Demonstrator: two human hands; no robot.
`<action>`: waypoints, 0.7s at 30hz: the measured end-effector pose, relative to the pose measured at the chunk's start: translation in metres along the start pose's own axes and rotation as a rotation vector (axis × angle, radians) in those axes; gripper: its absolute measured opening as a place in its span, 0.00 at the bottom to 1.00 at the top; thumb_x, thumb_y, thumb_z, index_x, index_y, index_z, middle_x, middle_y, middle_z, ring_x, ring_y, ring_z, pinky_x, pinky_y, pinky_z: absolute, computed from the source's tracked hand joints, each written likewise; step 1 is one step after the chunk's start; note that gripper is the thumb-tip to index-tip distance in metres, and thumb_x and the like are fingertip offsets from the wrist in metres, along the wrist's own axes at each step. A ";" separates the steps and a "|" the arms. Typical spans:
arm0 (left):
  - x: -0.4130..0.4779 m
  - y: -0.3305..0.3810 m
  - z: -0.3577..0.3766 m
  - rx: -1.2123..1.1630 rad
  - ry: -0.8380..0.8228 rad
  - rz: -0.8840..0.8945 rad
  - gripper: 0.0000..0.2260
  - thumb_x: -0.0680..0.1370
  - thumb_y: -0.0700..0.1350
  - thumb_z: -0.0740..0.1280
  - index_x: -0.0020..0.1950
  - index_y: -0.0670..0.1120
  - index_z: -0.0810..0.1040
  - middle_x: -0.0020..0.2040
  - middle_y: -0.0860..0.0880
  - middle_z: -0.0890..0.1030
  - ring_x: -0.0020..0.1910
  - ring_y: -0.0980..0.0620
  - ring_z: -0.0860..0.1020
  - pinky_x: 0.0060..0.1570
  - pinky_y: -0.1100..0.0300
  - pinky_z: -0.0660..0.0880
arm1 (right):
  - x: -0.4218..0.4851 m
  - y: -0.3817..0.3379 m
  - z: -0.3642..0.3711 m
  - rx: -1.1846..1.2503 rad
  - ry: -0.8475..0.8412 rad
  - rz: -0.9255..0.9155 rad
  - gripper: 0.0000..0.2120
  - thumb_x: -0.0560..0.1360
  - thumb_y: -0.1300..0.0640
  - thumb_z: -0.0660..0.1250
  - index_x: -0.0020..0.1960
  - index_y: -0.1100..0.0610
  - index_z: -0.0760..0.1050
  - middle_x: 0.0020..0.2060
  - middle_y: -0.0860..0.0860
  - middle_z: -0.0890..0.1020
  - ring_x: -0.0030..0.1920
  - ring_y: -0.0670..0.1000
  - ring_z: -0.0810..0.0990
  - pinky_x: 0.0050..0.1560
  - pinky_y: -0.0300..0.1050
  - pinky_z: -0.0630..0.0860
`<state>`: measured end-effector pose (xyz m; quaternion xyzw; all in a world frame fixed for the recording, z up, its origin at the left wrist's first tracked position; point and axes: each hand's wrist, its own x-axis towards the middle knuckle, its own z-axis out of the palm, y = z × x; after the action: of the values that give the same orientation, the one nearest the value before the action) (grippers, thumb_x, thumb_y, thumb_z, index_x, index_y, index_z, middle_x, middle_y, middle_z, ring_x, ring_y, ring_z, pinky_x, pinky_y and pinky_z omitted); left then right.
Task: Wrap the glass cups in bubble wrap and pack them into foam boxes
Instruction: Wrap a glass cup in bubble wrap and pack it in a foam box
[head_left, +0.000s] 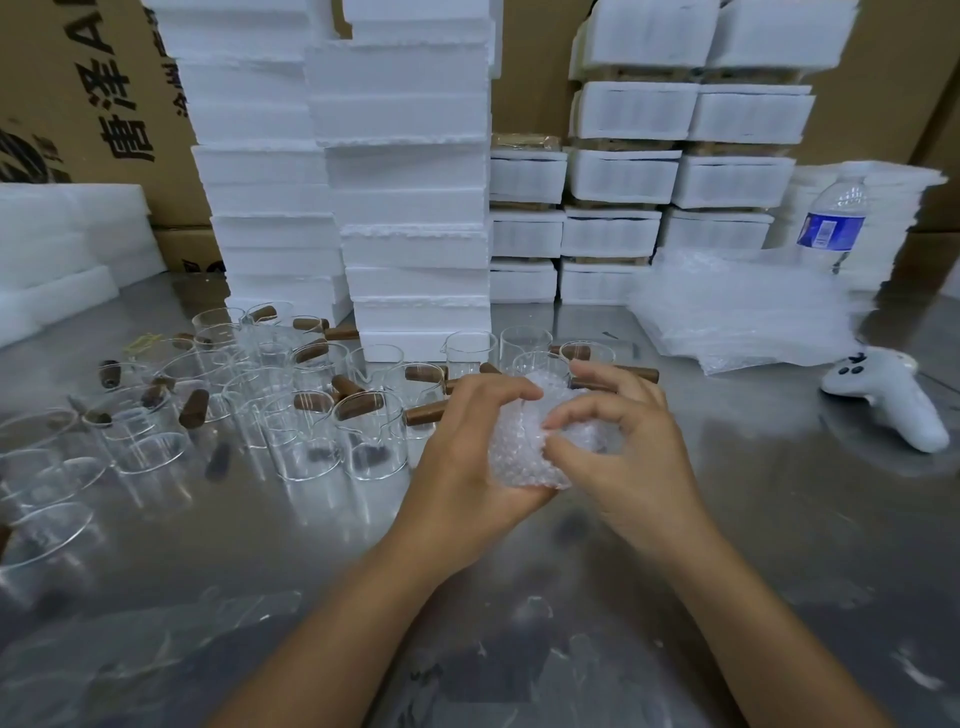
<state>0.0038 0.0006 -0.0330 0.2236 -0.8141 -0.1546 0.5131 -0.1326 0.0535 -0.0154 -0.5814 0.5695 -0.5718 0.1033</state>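
left hand (467, 441): cups the bubble-wrap bundle (524, 460) from the left and from underneath, fingers curled over its top edge, thumb side against the wrap.
right hand (636, 447): meets the bundle from the right, thumb and forefinger pinching the wrap at the bundle's right face, the other fingers bent above it.
steel table (753, 525): grey and shiny, carries everything; both forearms reach in over its near edge.
cardboard cartons (78, 104): brown wall at the back, printed lettering at the upper left.
plain foam boxes (410, 208): two tall white stacks at back centre, standing on the table behind the cups.
closed foam boxes (623, 174): lower stacks to the right of the tall ones, brown material showing between the layers.
foam sheets (67, 244): white pile at the far left edge.
bubble wrap sheets (743, 317): loose flat pile at back right, well apart from the hands.
glass cups (311, 415): many clear cups with brown wooden handles, crowded on the left half of the table; the nearest stand just beside the left hand, a few more just behind both hands.
water bottle (834, 223): clear, blue label, upright behind the sheet pile.
white controller (888, 402): lies on the table at the right, near the sheets.
bundle: held between the two hands above the table at centre; what it encloses shows only as a dim shape.
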 end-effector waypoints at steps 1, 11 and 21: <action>0.000 0.001 0.000 0.002 -0.002 0.004 0.30 0.64 0.46 0.80 0.59 0.55 0.68 0.55 0.56 0.71 0.55 0.68 0.70 0.53 0.76 0.65 | 0.001 0.001 0.001 0.049 0.018 0.031 0.15 0.62 0.61 0.75 0.36 0.43 0.75 0.55 0.37 0.74 0.60 0.38 0.70 0.60 0.32 0.65; 0.002 0.003 -0.001 -0.031 -0.058 0.099 0.26 0.65 0.41 0.78 0.58 0.52 0.70 0.56 0.50 0.73 0.57 0.60 0.72 0.55 0.67 0.70 | 0.011 0.007 0.010 0.071 -0.125 0.199 0.30 0.55 0.56 0.65 0.58 0.46 0.69 0.56 0.51 0.74 0.56 0.48 0.75 0.54 0.41 0.75; 0.004 0.007 -0.017 -0.166 -0.115 -0.224 0.25 0.62 0.57 0.72 0.56 0.65 0.68 0.57 0.59 0.73 0.58 0.63 0.71 0.53 0.74 0.66 | 0.021 -0.019 -0.020 0.286 -0.250 0.184 0.18 0.72 0.61 0.69 0.58 0.45 0.75 0.55 0.46 0.80 0.60 0.43 0.76 0.54 0.36 0.72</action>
<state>0.0159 0.0039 -0.0199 0.2605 -0.7965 -0.2905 0.4618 -0.1443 0.0540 0.0176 -0.5727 0.5160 -0.5584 0.3066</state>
